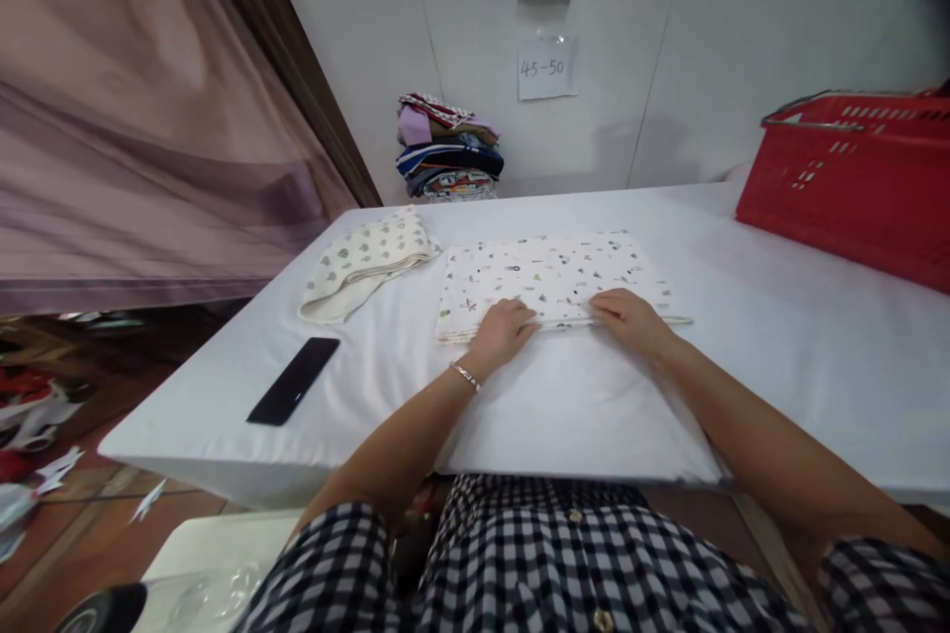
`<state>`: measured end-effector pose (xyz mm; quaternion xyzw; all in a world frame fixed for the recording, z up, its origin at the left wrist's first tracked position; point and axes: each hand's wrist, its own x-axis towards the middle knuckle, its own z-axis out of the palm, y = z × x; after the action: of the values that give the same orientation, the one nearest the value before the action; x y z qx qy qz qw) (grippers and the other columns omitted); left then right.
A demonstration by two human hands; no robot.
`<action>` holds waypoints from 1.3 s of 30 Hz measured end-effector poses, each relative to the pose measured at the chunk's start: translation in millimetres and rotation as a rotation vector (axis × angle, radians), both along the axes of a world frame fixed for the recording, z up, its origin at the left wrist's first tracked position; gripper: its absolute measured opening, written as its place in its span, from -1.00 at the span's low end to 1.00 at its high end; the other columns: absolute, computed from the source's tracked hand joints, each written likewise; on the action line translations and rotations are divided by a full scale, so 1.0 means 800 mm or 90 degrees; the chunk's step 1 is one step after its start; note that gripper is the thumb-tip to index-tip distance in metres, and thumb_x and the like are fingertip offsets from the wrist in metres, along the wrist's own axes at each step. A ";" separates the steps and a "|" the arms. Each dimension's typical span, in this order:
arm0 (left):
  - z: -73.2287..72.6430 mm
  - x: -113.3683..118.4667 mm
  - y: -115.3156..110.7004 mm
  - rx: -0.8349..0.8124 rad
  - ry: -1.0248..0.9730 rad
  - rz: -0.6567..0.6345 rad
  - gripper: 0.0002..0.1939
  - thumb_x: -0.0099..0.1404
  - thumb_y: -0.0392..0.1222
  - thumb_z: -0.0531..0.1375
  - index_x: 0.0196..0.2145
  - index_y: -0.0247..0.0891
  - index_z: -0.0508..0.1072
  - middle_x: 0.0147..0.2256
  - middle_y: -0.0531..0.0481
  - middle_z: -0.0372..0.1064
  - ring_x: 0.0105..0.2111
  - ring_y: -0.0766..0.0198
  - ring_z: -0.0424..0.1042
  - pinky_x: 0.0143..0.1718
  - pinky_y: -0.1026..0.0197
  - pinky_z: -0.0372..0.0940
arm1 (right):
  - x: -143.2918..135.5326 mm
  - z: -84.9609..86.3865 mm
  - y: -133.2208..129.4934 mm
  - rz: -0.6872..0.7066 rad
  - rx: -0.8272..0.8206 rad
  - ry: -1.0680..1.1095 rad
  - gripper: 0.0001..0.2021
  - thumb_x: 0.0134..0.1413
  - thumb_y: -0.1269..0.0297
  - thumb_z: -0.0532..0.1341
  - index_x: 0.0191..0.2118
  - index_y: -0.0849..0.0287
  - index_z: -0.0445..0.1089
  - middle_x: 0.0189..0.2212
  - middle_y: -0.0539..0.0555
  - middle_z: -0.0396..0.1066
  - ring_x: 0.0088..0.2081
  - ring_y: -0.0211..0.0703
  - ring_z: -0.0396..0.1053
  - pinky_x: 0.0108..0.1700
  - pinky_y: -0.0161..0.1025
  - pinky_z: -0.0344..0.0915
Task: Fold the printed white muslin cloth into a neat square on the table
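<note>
A white cloth with small printed figures [553, 267] lies folded flat on the white-covered table, its layered edge facing me. My left hand [506, 331] is at the near edge, left of the middle, fingers curled together around the fabric. Farther right along that edge, my right hand [627, 316] pinches the cloth between thumb and fingers. The fingertips of both hands are partly hidden by the hands and fabric. A second cream cloth with a green-grey print [371, 252] lies loosely folded to the left.
On the table [802, 366], a black phone [295, 381] lies at the left front and a red basket [853, 183] stands at the right. Folded clothes [449, 148] are stacked behind the far edge. A pink curtain [148, 138] hangs at the left; a pale stool [215, 554] is below.
</note>
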<state>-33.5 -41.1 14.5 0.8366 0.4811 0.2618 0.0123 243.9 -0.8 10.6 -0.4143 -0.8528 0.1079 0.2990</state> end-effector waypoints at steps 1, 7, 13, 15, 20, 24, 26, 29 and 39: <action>-0.002 0.004 0.003 -0.007 0.003 0.002 -0.79 0.34 -0.12 0.14 -0.15 -0.19 0.52 -0.19 -0.06 0.44 -0.18 0.18 0.35 -0.13 0.10 0.28 | -0.001 -0.001 0.000 0.003 0.009 -0.010 -0.70 0.20 0.23 0.03 -0.17 0.03 0.52 -0.12 0.07 0.50 -0.04 0.03 0.38 0.03 0.04 0.33; -0.013 0.009 0.014 -0.038 0.002 0.005 -0.81 0.32 -0.14 0.18 -0.17 -0.16 0.55 -0.26 -0.04 0.42 -0.22 0.20 0.34 -0.17 0.13 0.27 | 0.004 -0.006 0.002 0.025 -0.002 -0.062 -0.71 0.19 0.21 0.06 -0.15 0.04 0.52 -0.10 0.13 0.47 -0.04 0.05 0.34 0.01 0.06 0.31; -0.009 0.012 0.013 -0.114 -0.122 0.051 -0.89 0.23 -0.16 0.27 -0.27 -0.16 0.56 -0.29 0.02 0.45 -0.22 0.22 0.38 -0.17 0.14 0.29 | 0.001 -0.008 0.005 -0.004 -0.043 -0.062 -0.72 0.19 0.22 0.07 -0.15 0.04 0.52 -0.11 0.10 0.46 -0.05 0.03 0.34 0.01 0.05 0.29; -0.008 0.013 0.014 -0.143 -0.174 0.059 -0.93 0.21 -0.17 0.28 -0.33 -0.16 0.55 -0.31 0.04 0.45 -0.22 0.23 0.40 -0.17 0.16 0.30 | -0.001 -0.008 0.005 -0.007 -0.042 -0.067 -0.72 0.21 0.22 0.05 -0.17 0.05 0.52 -0.13 0.11 0.47 -0.06 0.02 0.34 0.00 0.04 0.29; -0.009 0.012 0.015 -0.135 -0.185 0.059 -0.90 0.27 -0.18 0.22 -0.39 -0.19 0.51 -0.36 0.03 0.42 -0.25 0.25 0.37 -0.20 0.18 0.27 | -0.001 -0.004 0.000 0.003 -0.012 -0.053 -0.67 0.27 0.21 -0.02 -0.19 0.09 0.50 -0.14 0.14 0.46 -0.08 0.02 0.34 -0.03 0.01 0.29; -0.007 0.012 0.012 -0.072 -0.106 0.041 -0.83 0.35 -0.18 0.13 -0.36 -0.22 0.47 -0.33 -0.02 0.39 -0.25 0.24 0.33 -0.19 0.16 0.23 | 0.000 -0.002 -0.004 0.002 0.038 -0.064 -0.66 0.29 0.23 -0.05 -0.20 0.13 0.47 -0.16 0.17 0.46 -0.12 0.01 0.34 -0.05 -0.02 0.28; -0.005 0.012 0.011 -0.045 -0.056 0.031 -0.81 0.38 -0.18 0.08 -0.34 -0.23 0.45 -0.32 -0.04 0.37 -0.25 0.23 0.32 -0.18 0.15 0.22 | 0.000 -0.002 -0.005 0.002 0.045 -0.085 -0.67 0.30 0.24 -0.05 -0.21 0.14 0.46 -0.17 0.17 0.46 -0.14 0.00 0.34 -0.07 -0.03 0.28; -0.003 0.013 0.009 -0.032 0.016 0.018 -0.80 0.40 -0.18 0.05 -0.32 -0.24 0.43 -0.30 -0.05 0.36 -0.25 0.21 0.30 -0.19 0.13 0.19 | 0.000 -0.003 -0.005 0.012 0.040 -0.125 -0.67 0.29 0.25 -0.05 -0.23 0.14 0.46 -0.18 0.17 0.46 -0.16 0.00 0.33 -0.10 -0.04 0.27; -0.007 0.011 0.005 -0.023 0.046 -0.003 -0.78 0.41 -0.17 0.02 -0.31 -0.23 0.43 -0.29 -0.06 0.36 -0.25 0.20 0.29 -0.19 0.11 0.21 | 0.004 -0.003 -0.006 0.034 0.026 -0.134 -0.67 0.28 0.23 -0.03 -0.20 0.08 0.50 -0.20 0.15 0.45 -0.17 -0.01 0.32 -0.13 -0.05 0.29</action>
<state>-24.6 -36.8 9.3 0.8463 0.4838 0.2227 0.0106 247.0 -5.9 8.0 -0.3945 -0.8921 0.0546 0.2134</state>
